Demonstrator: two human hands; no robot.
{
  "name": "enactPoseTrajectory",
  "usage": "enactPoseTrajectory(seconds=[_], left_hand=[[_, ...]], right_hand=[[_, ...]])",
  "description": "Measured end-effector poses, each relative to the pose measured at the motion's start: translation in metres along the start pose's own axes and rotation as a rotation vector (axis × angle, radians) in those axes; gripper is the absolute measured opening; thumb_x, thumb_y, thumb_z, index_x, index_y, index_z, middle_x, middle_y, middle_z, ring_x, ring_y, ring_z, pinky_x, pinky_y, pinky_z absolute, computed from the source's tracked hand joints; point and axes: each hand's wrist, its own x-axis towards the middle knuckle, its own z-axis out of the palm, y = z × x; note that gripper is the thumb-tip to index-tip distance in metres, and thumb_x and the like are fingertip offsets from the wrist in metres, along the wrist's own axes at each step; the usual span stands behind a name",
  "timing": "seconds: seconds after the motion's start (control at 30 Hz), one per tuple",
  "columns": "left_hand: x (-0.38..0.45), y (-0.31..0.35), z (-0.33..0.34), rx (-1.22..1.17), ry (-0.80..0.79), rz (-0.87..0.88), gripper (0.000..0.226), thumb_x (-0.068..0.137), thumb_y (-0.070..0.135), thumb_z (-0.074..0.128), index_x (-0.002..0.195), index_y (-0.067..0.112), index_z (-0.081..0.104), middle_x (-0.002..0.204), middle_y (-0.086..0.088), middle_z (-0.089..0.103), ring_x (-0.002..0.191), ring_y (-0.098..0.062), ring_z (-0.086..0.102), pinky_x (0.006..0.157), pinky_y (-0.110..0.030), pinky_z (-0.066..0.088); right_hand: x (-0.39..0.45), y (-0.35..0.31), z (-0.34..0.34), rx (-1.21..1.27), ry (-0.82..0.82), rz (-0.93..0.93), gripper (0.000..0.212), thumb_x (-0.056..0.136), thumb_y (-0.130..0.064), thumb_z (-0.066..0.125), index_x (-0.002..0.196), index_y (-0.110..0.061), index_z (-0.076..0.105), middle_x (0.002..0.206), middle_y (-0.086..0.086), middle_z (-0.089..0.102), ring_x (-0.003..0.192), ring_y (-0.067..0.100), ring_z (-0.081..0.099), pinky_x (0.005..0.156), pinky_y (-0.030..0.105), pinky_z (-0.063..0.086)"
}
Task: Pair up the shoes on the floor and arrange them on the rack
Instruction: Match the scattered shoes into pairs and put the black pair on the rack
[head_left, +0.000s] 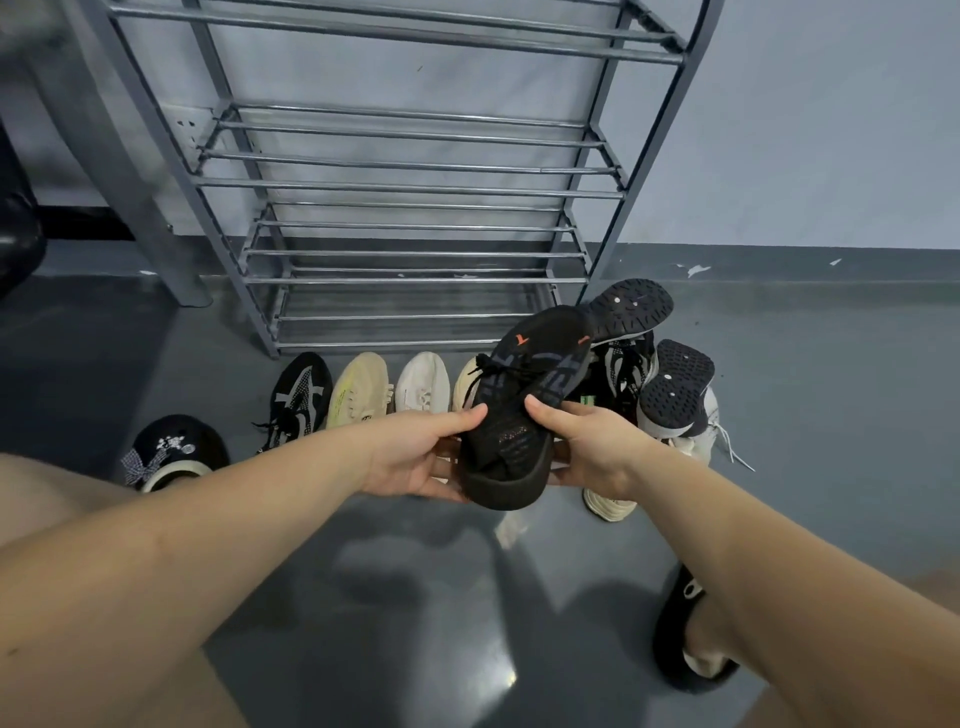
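Above the floor, in front of the rack: we hold one black knit sneaker (514, 410) in both hands, lifted clear of the other shoes.
Hands: left hand (415, 457) grips the heel end from the left, thumb on the knit upper; right hand (587, 447) grips from the right, thumb on the upper. Both are clamped on the same shoe, close together with the shoe between them.
Handling (our judgement): light; knit upper soft and likely to give under the thumbs; sole firmer. Not fragile, not slippery.
Where to hold (our judgement): by the sole edge or heel collar, where the shoe is stiffer; the loose laces (498, 366) could snag on the rack bars.
Look of the shoe: black knit with grey lettering along the side, black laces, small orange marks near the toe, thick dark sole; toe points away from us towards the rack.
Rack: grey metal rack (410, 182), tiers of bars; no shoes visible on it.
Floor row: black-and-white sneaker (301, 395), yellowish sneaker (361, 389), white sneaker (423, 382), side by side just before the rack.
Pile: to the right, upturned sneakers (675, 384) with dark studded soles, touching one another.
Task stage (judgement): early; a match for the black shoe is not yet picked out.
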Motion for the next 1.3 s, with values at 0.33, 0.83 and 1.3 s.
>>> enactPoseTrajectory(seconds=[0.33, 0.83, 1.3], left_hand=[[-0.028, -0.039, -0.02, 0.097, 0.056, -0.07, 0.034, 0.092, 0.032, 0.054, 0.12, 0.013, 0.06, 0.119, -0.008, 0.066, 0.095, -0.02, 0.068, 0.081, -0.028, 0.057], [-0.016, -0.106, -0.055, -0.126, 0.287, -0.099, 0.032, 0.094, 0.02, 0.055, 0.123, 0.007, 0.056, 0.102, -0.005, 0.066, 0.082, -0.02, 0.065, 0.061, -0.025, 0.058], [-0.025, -0.174, -0.106, -0.258, 0.441, -0.416, 0.04, 0.092, 0.005, 0.054, 0.13, -0.003, 0.047, 0.128, -0.016, 0.054, 0.119, -0.034, 0.053, 0.092, -0.043, 0.049]], right_hand=[[-0.002, 0.032, 0.022, -0.155, -0.1, 0.143, 0.028, 0.093, -0.031, 0.058, 0.116, -0.017, 0.057, 0.104, 0.003, 0.067, 0.092, 0.021, 0.064, 0.074, 0.034, 0.056], [0.029, 0.077, 0.07, -0.414, -0.015, 0.211, 0.057, 0.09, -0.034, 0.062, 0.139, -0.013, 0.043, 0.119, 0.004, 0.059, 0.098, 0.021, 0.059, 0.087, 0.04, 0.052], [0.041, 0.168, 0.136, -0.355, 0.041, 0.291, 0.043, 0.09, -0.009, 0.062, 0.13, -0.007, 0.048, 0.13, 0.015, 0.055, 0.12, 0.028, 0.054, 0.074, 0.036, 0.053]])
